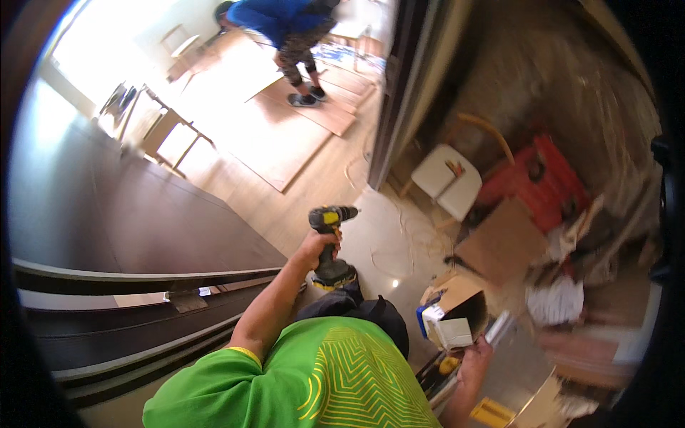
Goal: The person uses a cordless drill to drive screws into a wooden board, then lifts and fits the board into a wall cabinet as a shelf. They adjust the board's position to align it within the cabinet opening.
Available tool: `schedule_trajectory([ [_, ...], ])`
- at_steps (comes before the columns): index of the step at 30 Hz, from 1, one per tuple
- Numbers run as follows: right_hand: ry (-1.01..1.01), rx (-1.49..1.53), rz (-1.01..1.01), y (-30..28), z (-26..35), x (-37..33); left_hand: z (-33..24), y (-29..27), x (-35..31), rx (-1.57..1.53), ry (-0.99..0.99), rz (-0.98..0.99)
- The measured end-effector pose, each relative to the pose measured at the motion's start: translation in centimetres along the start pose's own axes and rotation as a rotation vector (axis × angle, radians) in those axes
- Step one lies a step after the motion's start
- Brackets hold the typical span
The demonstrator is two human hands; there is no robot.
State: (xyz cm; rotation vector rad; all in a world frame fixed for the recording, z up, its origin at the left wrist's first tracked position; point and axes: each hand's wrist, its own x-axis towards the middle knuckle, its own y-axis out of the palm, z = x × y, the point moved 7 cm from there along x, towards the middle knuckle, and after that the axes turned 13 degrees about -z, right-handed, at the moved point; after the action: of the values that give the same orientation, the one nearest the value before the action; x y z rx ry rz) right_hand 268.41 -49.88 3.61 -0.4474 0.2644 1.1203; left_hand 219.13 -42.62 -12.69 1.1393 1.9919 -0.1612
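Observation:
My left hand (318, 247) is wrapped round the grip of a yellow and black cordless drill (330, 215), whose chuck points to the right. The drill's battery base sits just above my dark trousers (382, 314). On the right, my right hand (477, 357) grips the lower edge of an open cardboard box (464, 296). Its white flap hangs beside my fingers, and a blue patch shows on its left side. What lies inside the box is hidden in shadow.
A dark panel (178, 221) with rails runs along the left. A door frame (399, 93) stands ahead. Beyond it, a person in blue (278, 21) bends over wooden boards (285, 146). To the right are a white-seated chair (446, 178), a red case (535, 178) and brown board (499, 239).

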Motion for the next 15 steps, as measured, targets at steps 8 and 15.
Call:
schedule_trajectory([
  [8, -0.103, -0.159, 0.216, 15.6, 4.9, 7.8, -0.7, -7.1, 5.1, 0.478, 0.039, -0.475],
  [15, -0.18, -0.404, 0.398, 31.7, 9.8, 14.9, -5.0, -12.4, 6.7, 0.241, -0.1, -0.675],
])
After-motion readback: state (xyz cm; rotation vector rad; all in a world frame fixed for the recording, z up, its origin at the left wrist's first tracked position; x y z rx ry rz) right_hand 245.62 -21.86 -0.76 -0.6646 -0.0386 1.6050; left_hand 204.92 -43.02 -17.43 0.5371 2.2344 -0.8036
